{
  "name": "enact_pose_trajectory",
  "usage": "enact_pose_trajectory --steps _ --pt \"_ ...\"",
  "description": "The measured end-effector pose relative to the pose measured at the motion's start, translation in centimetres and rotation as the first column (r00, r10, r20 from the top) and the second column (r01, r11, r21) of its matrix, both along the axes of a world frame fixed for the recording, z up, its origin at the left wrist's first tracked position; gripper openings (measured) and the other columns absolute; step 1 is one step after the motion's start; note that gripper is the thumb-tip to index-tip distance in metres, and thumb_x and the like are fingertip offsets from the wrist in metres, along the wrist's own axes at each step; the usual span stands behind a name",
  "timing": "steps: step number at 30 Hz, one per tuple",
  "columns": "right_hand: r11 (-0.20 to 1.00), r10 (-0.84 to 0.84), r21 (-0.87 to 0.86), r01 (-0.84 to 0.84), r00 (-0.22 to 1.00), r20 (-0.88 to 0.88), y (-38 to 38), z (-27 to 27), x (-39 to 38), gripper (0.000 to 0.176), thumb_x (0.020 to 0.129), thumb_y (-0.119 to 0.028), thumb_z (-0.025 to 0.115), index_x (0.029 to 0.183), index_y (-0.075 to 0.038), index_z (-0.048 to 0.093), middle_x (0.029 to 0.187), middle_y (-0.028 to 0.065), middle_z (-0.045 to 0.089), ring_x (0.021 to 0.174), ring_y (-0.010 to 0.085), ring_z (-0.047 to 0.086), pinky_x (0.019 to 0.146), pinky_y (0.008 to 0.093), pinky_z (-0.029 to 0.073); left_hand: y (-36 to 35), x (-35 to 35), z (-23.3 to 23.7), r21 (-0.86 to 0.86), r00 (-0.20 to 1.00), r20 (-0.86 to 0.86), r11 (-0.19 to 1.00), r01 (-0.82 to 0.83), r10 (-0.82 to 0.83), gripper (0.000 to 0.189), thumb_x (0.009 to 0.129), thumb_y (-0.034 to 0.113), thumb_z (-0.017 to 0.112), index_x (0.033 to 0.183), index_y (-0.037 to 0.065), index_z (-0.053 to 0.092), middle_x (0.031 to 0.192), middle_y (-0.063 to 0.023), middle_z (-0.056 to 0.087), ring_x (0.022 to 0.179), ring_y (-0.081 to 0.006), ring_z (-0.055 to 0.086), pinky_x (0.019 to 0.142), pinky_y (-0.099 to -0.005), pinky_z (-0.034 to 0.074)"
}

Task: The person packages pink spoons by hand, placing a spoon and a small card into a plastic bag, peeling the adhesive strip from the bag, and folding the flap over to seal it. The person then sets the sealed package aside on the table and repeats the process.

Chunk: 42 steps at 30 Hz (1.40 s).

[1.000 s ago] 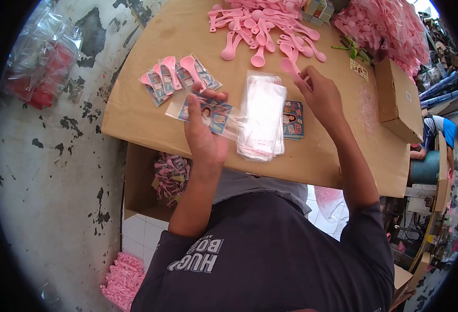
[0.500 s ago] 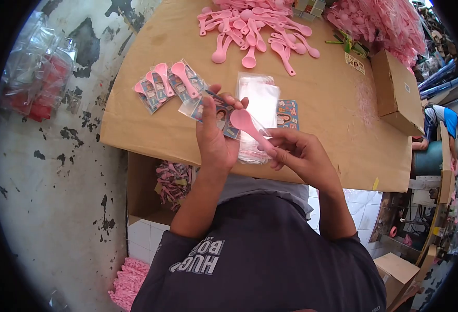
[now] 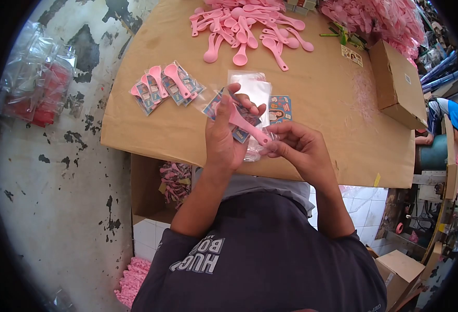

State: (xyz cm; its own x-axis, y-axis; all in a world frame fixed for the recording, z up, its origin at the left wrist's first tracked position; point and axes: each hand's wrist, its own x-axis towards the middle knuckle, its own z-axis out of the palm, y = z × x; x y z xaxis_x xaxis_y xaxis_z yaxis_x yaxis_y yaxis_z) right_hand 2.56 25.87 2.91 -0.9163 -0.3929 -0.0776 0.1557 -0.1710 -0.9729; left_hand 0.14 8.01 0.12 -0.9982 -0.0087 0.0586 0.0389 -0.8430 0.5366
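My left hand (image 3: 223, 132) holds a clear bag with a blue printed card (image 3: 240, 135) in it, fingers curled round it. A pink spoon (image 3: 247, 125) lies over the card, its bowl end partly hidden by my left thumb. At the handle end, my right hand (image 3: 301, 153) pinches the spoon and the bag's edge. Beneath and behind the hands is a stack of clear bags (image 3: 252, 86), with a blue printed card (image 3: 281, 108) beside it. Left of my hands lie bagged cards with pink spoons (image 3: 174, 82).
Loose pink spoons (image 3: 242, 31) are heaped at the table's far side. A cardboard box (image 3: 397, 86) stands at the right edge, near a large bag of pink spoons (image 3: 377, 21). Another person's arm (image 3: 423, 139) shows at far right.
The spoon has moved left and lower over the card, further into the bag. My left hand has shifted slightly right, and the card has turned with it.
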Motion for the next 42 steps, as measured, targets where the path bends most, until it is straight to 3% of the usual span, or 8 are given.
enact_pose_trajectory --steps 10,15,16,23,31,37,39,42 --pt "0.915 -0.252 0.224 0.337 0.908 -0.336 -1.9 -2.7 0.0 0.041 0.085 -0.006 0.083 0.119 -0.003 0.060 0.097 0.0056 0.067 0.091 0.0161 0.067 0.079 0.0288 0.055 0.7 0.4 -0.6 0.160 0.981 0.116 0.978 0.136 -0.156 0.035 0.108 0.033 0.054 0.132 0.007 0.052 0.097 -0.0035 0.059 0.090 -0.0147 0.061 0.098 -0.0379 0.054" --pt "0.873 0.119 0.320 0.368 0.476 -0.871 -1.2 -0.7 -0.4 0.036 0.071 -0.007 0.085 0.106 -0.011 0.076 0.129 0.0170 0.063 0.126 0.0337 0.053 0.105 0.0445 0.044 0.0 0.0 -1.1 0.172 0.952 0.262 0.978 0.114 -0.157 0.035 0.107 0.030 0.058 0.130 0.004 0.054 0.099 -0.0069 0.062 0.092 -0.0169 0.065 0.093 -0.0390 0.059" --pt "0.878 0.141 0.329 0.348 0.468 -0.872 -0.8 -0.7 -0.5 0.009 0.081 -0.015 0.082 0.087 -0.009 0.079 0.136 0.0205 0.061 0.128 0.0316 0.055 0.105 0.0453 0.043 -0.3 -0.2 -1.3 0.175 0.952 0.262 0.978 0.113 -0.157 0.035 0.107 0.030 0.058 0.130 0.004 0.054 0.099 -0.0069 0.062 0.092 -0.0169 0.065 0.093 -0.0390 0.059" --pt "0.924 -0.172 0.105 0.367 0.644 -0.745 0.9 -0.5 -1.4 0.025 0.084 -0.003 0.075 0.108 -0.009 0.076 0.136 0.0189 0.063 0.127 0.0340 0.056 0.107 0.0462 0.043 -3.0 -0.3 -0.1 0.278 0.932 0.184 0.926 0.257 -0.314 0.041 0.108 0.031 0.052 0.136 0.001 0.050 0.123 -0.0170 0.063 0.116 -0.0298 0.064 0.106 -0.0488 0.053" --pt "0.777 0.268 0.465 0.425 0.445 -0.855 -2.1 -0.1 -2.8 0.040 0.077 -0.002 0.075 0.111 -0.024 0.079 0.152 0.0125 0.051 0.144 0.0370 0.042 0.115 0.0469 0.038 -2.3 0.5 0.9 0.270 0.866 0.144 0.861 0.431 -0.478 0.053 0.110 0.035 0.044 0.149 -0.001 0.039 0.148 -0.0236 0.051 0.135 -0.0344 0.054 0.112 -0.0480 0.047" --pt "0.974 -0.018 0.131 0.185 0.641 -0.767 -0.7 -0.1 -3.1 0.030 0.079 0.000 0.076 0.109 -0.005 0.076 0.122 0.0120 0.070 0.113 0.0258 0.065 0.097 0.0373 0.050 -3.0 0.5 0.1 0.030 0.924 0.183 0.941 0.336 -0.335 0.060 0.109 0.034 0.045 0.156 0.000 0.031 0.157 -0.0254 0.039 0.142 -0.0361 0.046 0.116 -0.0466 0.042" --pt "0.957 -0.285 -0.067 0.282 0.870 -0.402 -0.6 -0.1 -2.1 0.023 0.090 -0.003 0.074 0.112 0.000 0.072 0.115 0.0097 0.071 0.099 0.0152 0.065 0.087 0.0293 0.051 -3.0 0.6 1.1 -0.074 0.936 0.179 0.945 0.319 -0.302 0.060 0.109 0.035 0.044 0.155 -0.002 0.030 0.155 -0.0253 0.043 0.141 -0.0345 0.048 0.116 -0.0448 0.041" --pt "0.961 -0.204 0.096 0.259 0.901 -0.383 -0.1 -0.3 -2.3 0.032 0.094 -0.006 0.073 0.124 0.000 0.063 0.097 0.0034 0.070 0.079 0.0049 0.058 0.072 0.0217 0.045 -2.3 1.3 2.5 -0.363 0.957 0.067 0.887 0.285 -0.281 0.049 0.106 0.024 0.058 0.145 -0.003 0.047 0.123 -0.0156 0.070 0.120 -0.0214 0.064 0.107 -0.0370 0.049"
